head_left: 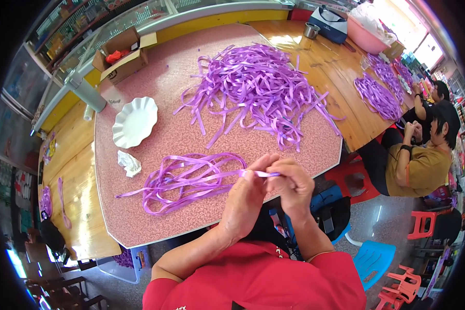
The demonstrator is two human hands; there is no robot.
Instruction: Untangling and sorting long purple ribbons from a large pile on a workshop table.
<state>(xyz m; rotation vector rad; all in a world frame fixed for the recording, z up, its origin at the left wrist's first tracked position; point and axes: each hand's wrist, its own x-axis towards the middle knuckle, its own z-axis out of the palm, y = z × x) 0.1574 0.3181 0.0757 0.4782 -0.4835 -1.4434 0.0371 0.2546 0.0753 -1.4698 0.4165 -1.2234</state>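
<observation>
Close in front of my chest, over the near edge of the pink table, my hands meet on a purple ribbon [227,174]. My left hand [245,199] pinches the strip between thumb and fingers. Beside it my right hand [293,187] grips the ribbon's darker end. From there the strip runs left into a loose looped bundle of purple ribbons [175,194] lying on the table. A large tangled heap of purple ribbons [258,82] covers the table's far middle. Fine detail at the ribbon's end is too small to make out.
A white scalloped dish [135,123] and crumpled tissue [129,163] lie left on the pink table [165,93]. Behind stand a grey-green bottle [85,92] and a cardboard box [125,59]. Two people [423,155] sit at right near more ribbons [378,95] and a pink basin [367,32].
</observation>
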